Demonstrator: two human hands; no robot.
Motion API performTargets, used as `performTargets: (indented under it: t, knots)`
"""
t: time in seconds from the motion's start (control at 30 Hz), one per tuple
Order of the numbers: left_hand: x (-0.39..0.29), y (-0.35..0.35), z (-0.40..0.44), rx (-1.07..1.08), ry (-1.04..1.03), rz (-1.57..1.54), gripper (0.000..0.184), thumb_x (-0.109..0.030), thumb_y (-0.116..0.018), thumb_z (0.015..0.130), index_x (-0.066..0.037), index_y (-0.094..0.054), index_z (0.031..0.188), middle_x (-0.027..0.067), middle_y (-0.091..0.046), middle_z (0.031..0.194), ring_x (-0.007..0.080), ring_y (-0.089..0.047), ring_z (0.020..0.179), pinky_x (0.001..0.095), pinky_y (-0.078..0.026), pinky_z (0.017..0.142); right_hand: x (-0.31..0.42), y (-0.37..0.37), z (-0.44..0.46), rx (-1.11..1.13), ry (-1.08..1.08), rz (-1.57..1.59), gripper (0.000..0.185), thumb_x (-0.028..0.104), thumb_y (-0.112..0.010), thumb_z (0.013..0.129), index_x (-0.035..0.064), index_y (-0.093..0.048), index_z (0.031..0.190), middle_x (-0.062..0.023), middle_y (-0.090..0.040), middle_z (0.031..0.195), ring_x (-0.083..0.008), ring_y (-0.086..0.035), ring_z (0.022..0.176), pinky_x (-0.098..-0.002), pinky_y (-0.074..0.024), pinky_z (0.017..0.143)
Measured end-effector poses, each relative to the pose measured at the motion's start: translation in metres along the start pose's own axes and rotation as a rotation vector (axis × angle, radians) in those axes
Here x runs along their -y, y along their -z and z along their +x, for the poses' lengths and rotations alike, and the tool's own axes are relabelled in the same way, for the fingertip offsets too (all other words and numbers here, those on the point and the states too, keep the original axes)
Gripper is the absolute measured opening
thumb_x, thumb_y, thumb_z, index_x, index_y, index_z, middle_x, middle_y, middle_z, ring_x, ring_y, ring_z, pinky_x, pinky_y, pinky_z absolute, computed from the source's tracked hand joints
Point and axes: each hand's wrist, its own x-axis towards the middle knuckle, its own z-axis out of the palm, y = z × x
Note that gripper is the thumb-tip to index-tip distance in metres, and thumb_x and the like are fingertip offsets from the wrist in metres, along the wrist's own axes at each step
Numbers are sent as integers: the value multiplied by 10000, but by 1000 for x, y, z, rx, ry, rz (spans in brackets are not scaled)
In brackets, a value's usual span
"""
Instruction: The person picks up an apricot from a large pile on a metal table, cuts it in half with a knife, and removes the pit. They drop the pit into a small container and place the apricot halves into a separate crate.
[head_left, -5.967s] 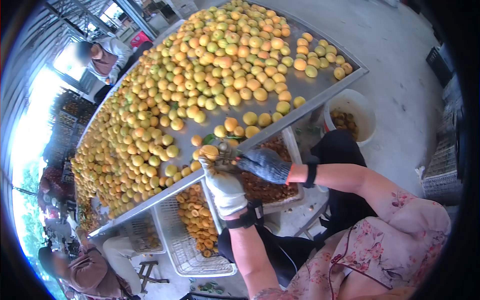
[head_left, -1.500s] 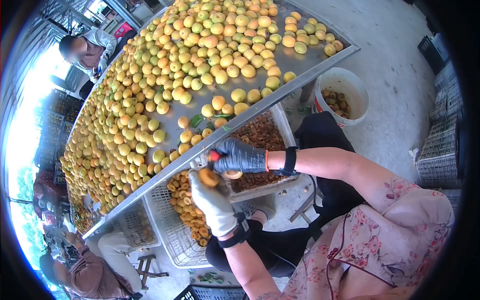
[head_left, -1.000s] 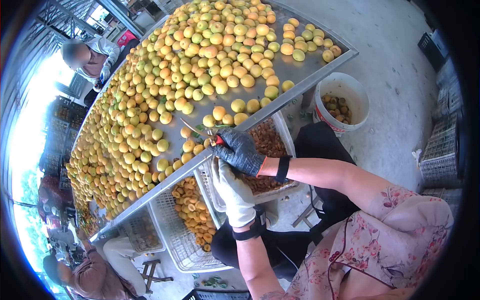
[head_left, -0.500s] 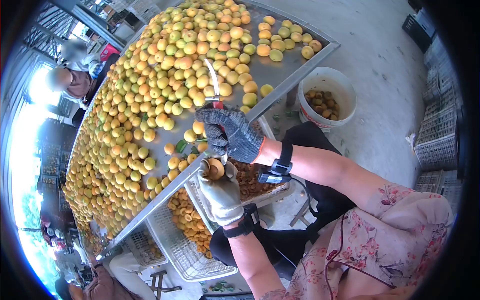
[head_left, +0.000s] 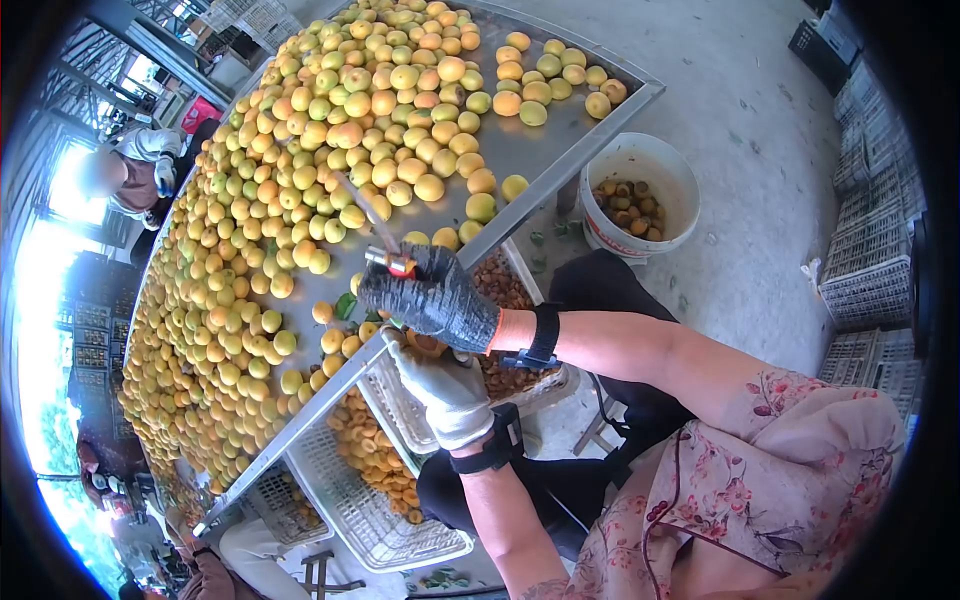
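Observation:
My right hand (head_left: 425,295), in a dark grey knit glove, is closed around a knife (head_left: 368,212) with a curved blade and a bit of red at its handle. The blade points up and away over the table. Just below, my left hand (head_left: 440,385) in a white glove has its fingers curled round an apricot (head_left: 425,343); its cut orange side shows only in part, since the grey glove covers some of it. Both hands meet at the near edge of the metal table (head_left: 550,170), where whole apricots (head_left: 300,180) lie in a large heap.
Under the table edge, one crate (head_left: 400,540) has orange apricot halves (head_left: 380,460) beside it, and another box holds brownish pieces (head_left: 505,285). A white bucket (head_left: 670,165) with dark fruit stands right. Stacked crates (head_left: 870,250) line the right side. Other people sit at the left.
My right hand has turned and moved left and down over the apricot, and the knife blade has swung left. The apricot in my left hand is now more covered. The view has shifted slightly.

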Motion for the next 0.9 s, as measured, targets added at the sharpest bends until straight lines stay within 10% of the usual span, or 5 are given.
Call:
performTargets:
  t: [0.13,0.43,0.63,0.7,0.9]
  knots:
    - [7,5,1,-85,-143,110,439,-363,-408,993,-74,-437,1322,89,-570,1200,215,-534,1128,378,-367,1028,2,-6,-9,113,257,-459,191,153,-725,818,16,-655,931,4,-640,762,-107,-603,701,-281,-486,642]
    - [-4,-3,-2,-468,54,-11,274,-410,-487,938,-159,-596,959,-2,-669,853,152,-652,684,257,-507,536,-15,5,9,-96,-641,919,152,311,-521,907,170,-539,853,68,-417,600,-94,-352,406,-280,-238,345]
    - [-9,8,-3,-365,72,184,298,-391,-408,975,-170,-508,1148,17,-608,1033,135,-611,698,242,-500,557,-12,10,9,90,-485,1070,113,235,-586,915,131,-590,870,75,-478,630,-60,-457,474,-217,-330,392]
    - [-15,22,-1,66,38,132,292,-406,-396,979,-173,-501,1120,9,-590,947,117,-523,558,229,-405,465,8,4,10,40,-371,742,105,217,-593,907,121,-604,865,78,-499,633,-50,-466,522,-232,-361,438]
    - [-11,-20,-1,-341,2,109,231,-359,-457,972,-144,-540,969,-20,-543,688,99,-433,483,244,-340,439,-1,-2,5,-60,-175,206,104,131,-690,845,38,-653,875,30,-594,709,-46,-523,659,-243,-457,599]
